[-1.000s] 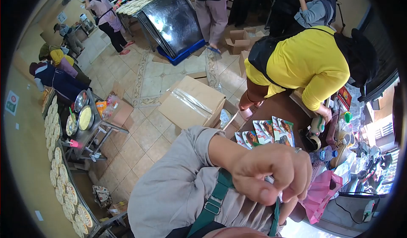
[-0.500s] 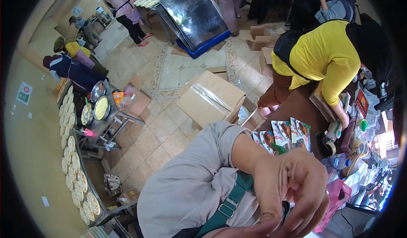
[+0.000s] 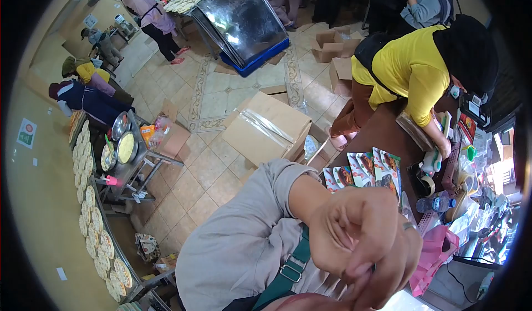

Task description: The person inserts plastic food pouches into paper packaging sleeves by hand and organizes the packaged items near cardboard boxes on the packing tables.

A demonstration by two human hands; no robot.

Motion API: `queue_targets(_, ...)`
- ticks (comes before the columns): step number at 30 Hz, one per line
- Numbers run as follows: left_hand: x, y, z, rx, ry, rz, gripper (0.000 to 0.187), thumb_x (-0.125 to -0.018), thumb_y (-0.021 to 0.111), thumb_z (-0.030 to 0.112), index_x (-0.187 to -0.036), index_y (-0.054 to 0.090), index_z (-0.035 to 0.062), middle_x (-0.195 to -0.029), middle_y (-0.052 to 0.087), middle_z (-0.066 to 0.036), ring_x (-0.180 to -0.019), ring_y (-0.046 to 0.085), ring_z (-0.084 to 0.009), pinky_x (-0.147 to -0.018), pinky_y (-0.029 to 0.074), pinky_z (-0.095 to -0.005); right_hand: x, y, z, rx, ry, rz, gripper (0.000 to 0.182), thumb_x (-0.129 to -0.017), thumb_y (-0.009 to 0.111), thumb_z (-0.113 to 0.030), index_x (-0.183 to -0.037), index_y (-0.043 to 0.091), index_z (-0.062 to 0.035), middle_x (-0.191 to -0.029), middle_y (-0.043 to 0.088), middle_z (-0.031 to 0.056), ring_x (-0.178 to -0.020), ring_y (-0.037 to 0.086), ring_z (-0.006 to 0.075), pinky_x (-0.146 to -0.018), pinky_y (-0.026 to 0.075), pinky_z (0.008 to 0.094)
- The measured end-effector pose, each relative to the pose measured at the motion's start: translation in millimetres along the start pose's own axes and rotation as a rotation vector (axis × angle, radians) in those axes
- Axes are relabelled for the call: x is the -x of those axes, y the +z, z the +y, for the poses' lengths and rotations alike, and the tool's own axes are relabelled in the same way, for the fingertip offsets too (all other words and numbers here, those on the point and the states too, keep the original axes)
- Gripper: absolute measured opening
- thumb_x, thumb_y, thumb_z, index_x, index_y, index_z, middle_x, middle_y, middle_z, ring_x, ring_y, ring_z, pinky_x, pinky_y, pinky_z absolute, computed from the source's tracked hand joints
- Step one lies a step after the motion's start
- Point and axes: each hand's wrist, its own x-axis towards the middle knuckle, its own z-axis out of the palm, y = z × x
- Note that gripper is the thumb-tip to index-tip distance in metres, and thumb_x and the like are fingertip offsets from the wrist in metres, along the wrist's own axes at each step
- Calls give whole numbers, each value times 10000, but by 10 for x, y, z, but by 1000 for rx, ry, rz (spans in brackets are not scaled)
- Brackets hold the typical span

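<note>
My left hand [image 3: 357, 236] is raised close to the camera, its fingers curled in and pressed together. What they hold, if anything, is hidden. A ring shows on one finger. The beige sleeve [image 3: 227, 244] and a green strap with a buckle [image 3: 292, 271] lie behind it. At the bottom edge a strip of skin [image 3: 305, 302] reaches toward the curled fingers; it may belong to my right hand or arm, whose fingers I cannot make out. Beyond my left hand, printed food packets [image 3: 360, 167] lie on the brown table [image 3: 382, 125].
A co-worker in yellow [image 3: 410, 67] leans over the table. Nearby are a water bottle [image 3: 435, 204], tape roll [image 3: 425, 185] and pink bag [image 3: 432, 255]. A taped carton [image 3: 269, 125] stands on the floor. Left, flat round food pieces [image 3: 100, 239] cover a long table.
The view has shifted slightly, moving the room leftward. My left hand has turned and moved left and slightly down in the picture, its fingers still curled. The co-worker in yellow has lifted their head slightly.
</note>
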Motion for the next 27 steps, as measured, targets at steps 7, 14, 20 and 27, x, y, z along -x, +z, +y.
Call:
queue_targets(7, -2, -61, 73, -149, -97, -55, 143, -862, 539, 65, -973, 450, 70, -791, 611, -99, -714, 571, -210, -658, 423, -300, 3, 20, -18, -16, 6, 21, 339, -617, 585, 29, -953, 552, -1, -768, 573, 171, -650, 565, 360, -544, 431, 410)
queue_targets(14, -18, -75, -22, -67, -60, -174, 280, -868, 540, 345, -855, 560, 66, -811, 608, -81, -763, 570, -202, -643, 422, -338, 13, -10, -50, -1, 45, 22, 334, -615, 600, 42, -942, 556, -3, -750, 575, 173, -639, 567, 359, -540, 435, 402)
queue_targets(20, 64, -57, 47, -34, -274, -59, 271, -819, 641, 234, -898, 575, -17, -785, 625, -93, -693, 588, -214, -582, 453, -284, 25, -7, -37, -12, 50, 44, 331, -616, 601, 42, -940, 553, -7, -749, 569, 171, -638, 565, 356, -539, 429, 401)
queue_targets(27, 85, -55, 94, 70, -323, -17, 272, -751, 716, 148, -895, 574, -33, -783, 624, -103, -705, 596, -200, -566, 462, -260, 40, -3, -25, 8, 61, 16, 328, -630, 600, 26, -953, 554, -11, -759, 575, 168, -638, 567, 355, -541, 430, 403)
